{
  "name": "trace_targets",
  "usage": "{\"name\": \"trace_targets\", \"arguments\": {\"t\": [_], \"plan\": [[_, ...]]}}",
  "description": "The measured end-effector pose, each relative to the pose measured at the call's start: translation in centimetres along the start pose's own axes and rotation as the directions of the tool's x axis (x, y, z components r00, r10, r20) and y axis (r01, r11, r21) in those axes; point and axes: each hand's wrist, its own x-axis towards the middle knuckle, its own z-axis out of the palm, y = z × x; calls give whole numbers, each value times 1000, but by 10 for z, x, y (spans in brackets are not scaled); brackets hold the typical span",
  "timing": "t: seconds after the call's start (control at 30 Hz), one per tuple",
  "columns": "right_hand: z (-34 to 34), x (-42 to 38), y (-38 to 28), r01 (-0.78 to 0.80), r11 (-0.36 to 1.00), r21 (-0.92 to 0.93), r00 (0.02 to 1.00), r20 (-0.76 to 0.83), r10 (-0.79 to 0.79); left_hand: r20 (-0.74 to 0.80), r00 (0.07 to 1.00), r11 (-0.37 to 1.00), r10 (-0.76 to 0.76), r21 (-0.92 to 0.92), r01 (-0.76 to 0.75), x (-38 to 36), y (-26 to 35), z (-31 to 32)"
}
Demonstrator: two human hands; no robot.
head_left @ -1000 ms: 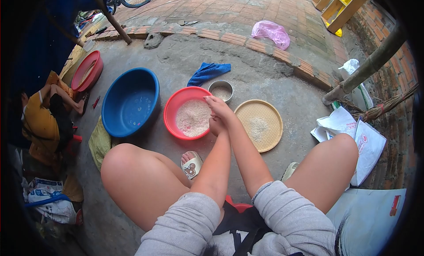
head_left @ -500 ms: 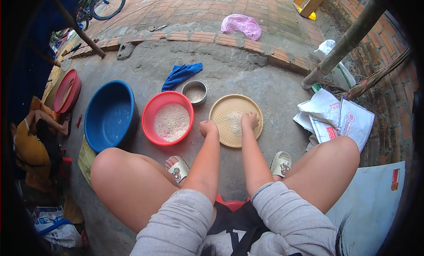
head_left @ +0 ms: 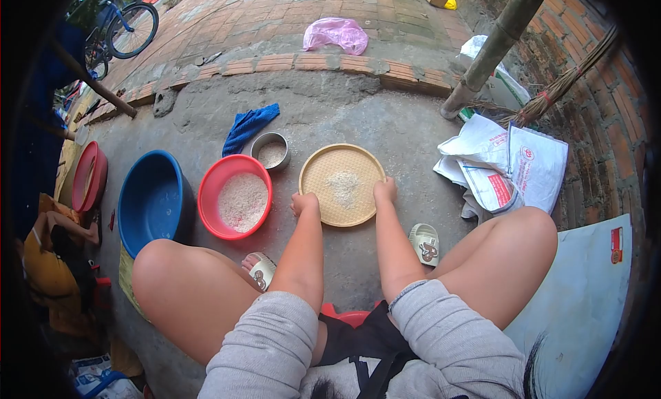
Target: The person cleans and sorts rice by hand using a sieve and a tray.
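Note:
A round woven bamboo winnowing tray (head_left: 317,173) lies in front of me, with a small heap of rice grains (head_left: 343,187) at its middle. My left hand (head_left: 305,203) is closed on the tray's left rim. On the opposite rim, my right hand (head_left: 385,191) is closed too, its thumb on the upper side. Left of the tray stands a red plastic basin (head_left: 205,192) holding a lot of rice (head_left: 242,201). Behind that basin is a metal pot (head_left: 283,145) with some rice in it.
A blue tub (head_left: 131,199) and a second red basin (head_left: 81,192) stand to the left. Near the pot lies a blue cloth (head_left: 249,127). White sacks (head_left: 533,168) and a bamboo pole (head_left: 482,65) are at right. Another person (head_left: 51,261) sits at far left.
My right hand has moved from the rice inside the tray to its right rim. The left hand stays at the left rim, now gripping it. The camera view has shifted.

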Motion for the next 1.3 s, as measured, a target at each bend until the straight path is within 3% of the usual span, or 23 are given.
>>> {"name": "trace_targets", "arguments": {"t": [0.1, 0.17, 0.23, 0.3, 0.37, 0.43, 0.47, 0.53, 0.6, 0.63, 0.7, 0.73, 0.8, 0.87, 0.93, 0.97, 1.0, 1.03, 1.07, 1.1, 1.17, 1.23, 1.3], "plan": [[-5, 11, 5, 54, 989, 135, 996, -84, -43, -97, 992, 993, 81, -81, -89, -17, 11, -4], [-27, 14, -7, -13, 986, 167, 996, -87, 28, -155, 908, 916, 390, -41, -400, -26, 26, -4], [-55, 11, -31, -25, 974, 224, 988, -142, 58, -194, 862, 874, 468, -44, -485, -39, 51, -4], [-89, 8, -66, 99, 936, 337, 940, -340, 23, -174, 792, 763, 584, -212, -610, -51, 86, -6], [-123, 15, -107, 130, 869, 477, 947, -320, 34, -248, 699, 640, 671, -282, -715, -62, 134, -17], [-145, 48, -145, 206, 790, 577, 941, -337, 0, -213, 620, 542, 755, -329, -773, -87, 191, -53], [-164, 59, -172, 281, 748, 601, 938, -339, -79, -179, 613, 545, 769, -317, -776, -110, 219, -80], [-209, 69, -237, 389, 672, 631, 920, -298, -254, -115, 586, 417, 802, -594, -688, -123, 276, -117], [-262, 50, -303, 343, 514, 786, 904, -127, -408, -25, 567, 442, 823, -598, -668, -140, 327, -166], [-295, 13, -330, 228, 504, 833, 917, -9, -400, 20, 549, 456, 836, -582, -673, -136, 350, -187], [-336, -11, -358, 435, 621, 652, 793, 49, -607, 203, 450, 486, 870, -507, -712, -170, 363, -243], [-352, -22, -366, 434, 609, 664, 797, 32, -603, 235, 462, 513, 855, -512, -689, -171, 367, -258], [-372, -38, -370, 465, 660, 590, 730, 165, -663, 268, 509, 560, 818, -573, -598, -198, 348, -279], [-371, -36, -355, 442, 662, 606, 742, 168, -649, 404, 523, 642, 750, -634, -430, -193, 332, -277], [-352, -2, -337, 356, 674, 647, 749, 234, -620, 363, 583, 668, 727, -572, -476, -207, 300, -255], [-343, 8, -321, 298, 669, 681, 745, 272, -609, 222, 622, 636, 751, -496, -591, -201, 286, -235], [-331, 18, -302, 203, 685, 700, 748, 340, -570, 222, 624, 653, 749, -406, -639, -202, 271, -224], [-321, 13, -285, 219, 783, 583, 759, 402, -512, 229, 629, 668, 742, -317, -673, -201, 261, -213], [-317, 11, -270, 308, 911, 274, 778, 478, -407, 322, 609, 688, 725, -314, -654, -185, 264, -208], [-297, 19, -261, 369, 916, 160, 743, 541, -394, 414, 587, 715, 696, -313, -626, -159, 268, -208], [-286, -19, -261, 383, 894, 233, 699, 559, -446, 486, 534, 715, 692, -357, -601, -117, 273, -215], [-280, -44, -266, 352, 877, 328, 686, 546, -480, 544, 556, 773, 629, -359, -523, -94, 271, -222], [-279, -23, -262, 378, 880, 288, 713, 515, -475, 495, 535, 729, 684, -476, -492, -101, 262, -204]]}}
